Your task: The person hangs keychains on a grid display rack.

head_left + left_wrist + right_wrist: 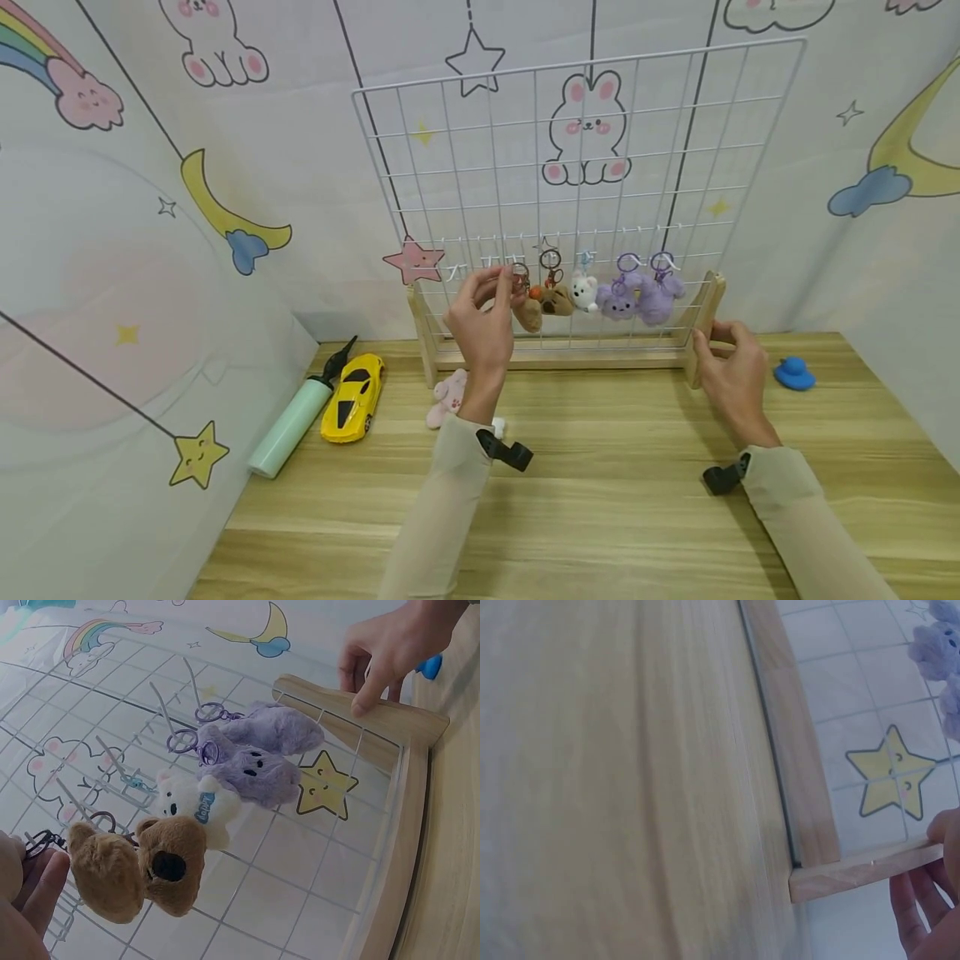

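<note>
My left hand (480, 321) pinches the metal ring of a brown plush keychain (109, 874) at a hook of the white wire grid rack. Right beside it hangs a brown plush keychain with a big dark nose (166, 866). Farther right on the hooks are a small white bear keychain (585, 292) and two fluffy purple keychains, one with a face (618, 302) and one at the end (658, 298). My right hand (733, 371) grips the rack's right wooden side post (706, 329), thumb in front and fingers behind.
On the table, a pink plush (447, 398) lies by the left forearm, partly hidden. A yellow toy car (354, 398) and a mint-green hand pump (294, 425) are at the left. A small blue hat-shaped thing (794, 374) sits right of the rack. A printed cloth backs the rack.
</note>
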{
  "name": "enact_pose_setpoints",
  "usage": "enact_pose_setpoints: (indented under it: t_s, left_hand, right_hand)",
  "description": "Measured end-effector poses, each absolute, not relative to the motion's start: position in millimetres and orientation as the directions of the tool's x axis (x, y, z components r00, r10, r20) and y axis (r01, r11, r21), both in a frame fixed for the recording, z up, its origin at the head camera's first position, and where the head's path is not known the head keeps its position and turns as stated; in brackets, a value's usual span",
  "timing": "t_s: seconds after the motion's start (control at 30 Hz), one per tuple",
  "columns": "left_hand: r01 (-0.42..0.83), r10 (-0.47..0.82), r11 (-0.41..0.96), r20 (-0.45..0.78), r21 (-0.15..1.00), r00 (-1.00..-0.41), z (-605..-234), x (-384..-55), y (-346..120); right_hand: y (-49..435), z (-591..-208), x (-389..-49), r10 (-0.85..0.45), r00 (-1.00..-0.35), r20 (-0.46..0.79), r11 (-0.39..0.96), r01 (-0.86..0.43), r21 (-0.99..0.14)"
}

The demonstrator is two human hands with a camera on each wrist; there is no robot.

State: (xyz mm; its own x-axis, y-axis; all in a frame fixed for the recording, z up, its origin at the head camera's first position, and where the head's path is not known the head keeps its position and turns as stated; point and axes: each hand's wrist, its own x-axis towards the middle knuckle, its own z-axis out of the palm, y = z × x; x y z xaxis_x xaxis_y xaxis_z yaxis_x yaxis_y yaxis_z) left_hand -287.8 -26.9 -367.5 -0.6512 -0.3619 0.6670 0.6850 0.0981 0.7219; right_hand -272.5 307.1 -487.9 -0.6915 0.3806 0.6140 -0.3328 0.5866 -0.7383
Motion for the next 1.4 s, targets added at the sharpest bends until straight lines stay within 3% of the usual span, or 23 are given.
enact_pose_setpoints:
  t_s: [0.3, 0.7, 0.9, 1.13, 1.4]
  left_hand:
    - [0.634, -0.336, 0.22, 0.668, 0.741, -0.664, -372.0, -284.0, -33.8]
    - [0.564, -0.276, 0.232, 0.609, 0.793, -0.743, -392.3, -282.1, -58.0]
    - [0.509, -0.249, 0.303, 0.583, 0.806, -0.773, -408.4, -281.0, -72.7]
    - [0.502, -0.101, 0.433, 0.594, 0.748, -0.798, -426.4, -278.0, -77.8]
    - [0.434, 0.103, 0.519, 0.45, 0.736, -0.887, -457.5, -255.4, -98.1]
  right_hand:
    - [307.0, -487.7, -272.6, 0.377, -0.694, 0.613, 0.593, -0.328, -0.736]
    - [306.7, -485.7, -271.0, 0.37, -0.695, 0.616, 0.592, -0.334, -0.733]
    - [307.8, -484.7, -270.1, 0.375, -0.702, 0.605, 0.591, -0.322, -0.74]
    - [311.6, -487.0, -268.5, 0.375, -0.697, 0.611, 0.596, -0.323, -0.735]
    - [308.0, -486.3, -270.9, 0.382, -0.708, 0.594, 0.591, -0.306, -0.746]
